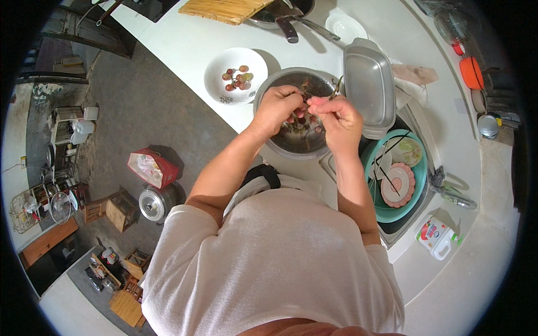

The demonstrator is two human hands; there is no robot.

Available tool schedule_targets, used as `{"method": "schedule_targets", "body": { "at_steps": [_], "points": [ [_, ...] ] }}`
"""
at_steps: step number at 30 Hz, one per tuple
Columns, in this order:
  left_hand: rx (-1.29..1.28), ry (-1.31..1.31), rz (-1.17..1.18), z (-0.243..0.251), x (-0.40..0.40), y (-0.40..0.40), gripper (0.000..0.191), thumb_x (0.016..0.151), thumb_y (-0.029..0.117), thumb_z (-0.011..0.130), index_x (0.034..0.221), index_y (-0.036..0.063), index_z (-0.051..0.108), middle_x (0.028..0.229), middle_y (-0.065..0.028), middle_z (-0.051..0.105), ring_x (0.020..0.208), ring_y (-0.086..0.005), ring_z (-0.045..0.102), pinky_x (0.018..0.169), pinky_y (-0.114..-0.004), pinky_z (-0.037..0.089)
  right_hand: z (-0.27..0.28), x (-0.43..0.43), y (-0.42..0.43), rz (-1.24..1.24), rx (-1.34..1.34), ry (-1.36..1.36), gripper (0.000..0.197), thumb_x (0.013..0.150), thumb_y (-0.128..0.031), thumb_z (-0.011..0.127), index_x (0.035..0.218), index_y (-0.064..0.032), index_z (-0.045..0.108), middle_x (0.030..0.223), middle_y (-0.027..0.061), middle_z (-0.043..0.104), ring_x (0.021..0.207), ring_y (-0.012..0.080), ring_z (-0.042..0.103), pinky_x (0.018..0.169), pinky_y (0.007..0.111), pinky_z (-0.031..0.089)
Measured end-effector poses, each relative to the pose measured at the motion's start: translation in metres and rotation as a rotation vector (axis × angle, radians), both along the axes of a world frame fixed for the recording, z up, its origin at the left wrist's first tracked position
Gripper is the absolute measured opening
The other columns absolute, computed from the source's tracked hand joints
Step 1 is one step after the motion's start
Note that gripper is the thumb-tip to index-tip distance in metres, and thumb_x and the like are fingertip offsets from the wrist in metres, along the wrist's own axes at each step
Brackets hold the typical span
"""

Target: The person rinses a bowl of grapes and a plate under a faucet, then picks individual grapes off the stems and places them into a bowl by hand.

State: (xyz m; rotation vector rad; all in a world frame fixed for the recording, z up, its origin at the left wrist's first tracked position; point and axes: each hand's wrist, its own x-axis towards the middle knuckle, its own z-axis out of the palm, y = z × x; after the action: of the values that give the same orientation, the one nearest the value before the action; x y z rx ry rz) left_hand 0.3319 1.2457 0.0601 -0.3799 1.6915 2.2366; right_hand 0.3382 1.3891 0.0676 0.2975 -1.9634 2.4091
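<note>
Both my hands meet above a round metal basin point(290, 152), where dark bits and a few grapes lie in shallow water. My right hand point(339, 119) pinches a grape stem point(338, 86), whose greenish-brown end sticks up past the fingers. Curled fingers of my left hand point(279, 107) grip the stem's other part close to the right fingertips; what lies under them is partly hidden. Left of the basin, a white bowl point(214, 80) holds several reddish and green grapes point(238, 78).
An empty grey rectangular tray point(370, 84) leans at the basin's right. A teal tub point(365, 157) with plates and chopsticks sits in the sink point(393, 239). A cleaver point(287, 30) lies across a pan at the back, beside a wooden board point(227, 10). A detergent jug point(436, 237) stands right.
</note>
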Motion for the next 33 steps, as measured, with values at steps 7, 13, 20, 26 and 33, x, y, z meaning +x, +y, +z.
{"method": "schedule_targets", "body": {
  "at_steps": [7,13,20,26,33],
  "points": [
    [-0.187,0.043,-0.004,-0.032,-0.011,-0.007,0.013,0.073,0.012,0.053,0.065,0.0031,0.059,0.058,-0.0028,0.055,0.05,-0.0095,0.05,0.043,-0.022,0.036,0.034,0.013,0.007,0.005,0.253,0.333,0.012,0.072,0.012,0.059,0.069,0.0006,0.059,0.073,0.0087,0.059,0.073,0.0158,0.062,0.067,0.025,0.051],
    [-0.15,0.04,0.255,-0.017,-0.026,-0.057,0.016,0.076,0.014,0.048,0.083,0.0023,0.056,0.073,-0.0067,0.058,0.058,-0.0139,0.054,0.049,-0.027,0.039,0.011,-0.016,0.024,-0.005,0.115,0.201,0.015,0.074,0.01,0.057,0.085,-0.0001,0.06,0.083,0.0109,0.062,0.083,0.016,0.061,0.072,0.026,0.051],
    [-0.328,-0.002,0.318,-0.056,-0.041,-0.119,0.028,0.078,0.01,0.047,0.101,-0.0047,0.055,0.083,-0.0125,0.057,0.066,-0.0174,0.053,0.055,-0.028,0.047,-0.04,-0.046,0.037,0.172,1.026,0.255,0.023,0.078,-0.006,0.053,0.1,-0.0076,0.06,0.107,0.0145,0.056,0.092,0.0328,0.055,0.079,0.039,0.044],
    [-0.636,0.266,0.368,-0.085,-0.026,-0.12,0.032,0.079,0.009,0.047,0.107,-0.0046,0.054,0.097,-0.0134,0.057,0.078,-0.0179,0.056,0.069,-0.029,0.046,-0.072,-0.035,0.025,0.483,1.339,-0.03,0.02,0.076,-0.011,0.057,0.094,-0.0046,0.061,0.098,0.018,0.056,0.09,0.0329,0.056,0.076,0.04,0.045],
    [-0.114,0.259,0.39,-0.047,0.004,-0.069,0.019,0.081,0.002,0.047,0.097,-0.0017,0.057,0.104,-0.0091,0.056,0.097,-0.0163,0.051,0.086,-0.028,0.04,-0.086,-0.019,-0.004,0.564,1.468,0.133,0.033,0.067,-0.013,0.064,0.1,-0.0106,0.059,0.102,0.0142,0.053,0.089,0.0333,0.056,0.079,0.04,0.045]
  ]
}}
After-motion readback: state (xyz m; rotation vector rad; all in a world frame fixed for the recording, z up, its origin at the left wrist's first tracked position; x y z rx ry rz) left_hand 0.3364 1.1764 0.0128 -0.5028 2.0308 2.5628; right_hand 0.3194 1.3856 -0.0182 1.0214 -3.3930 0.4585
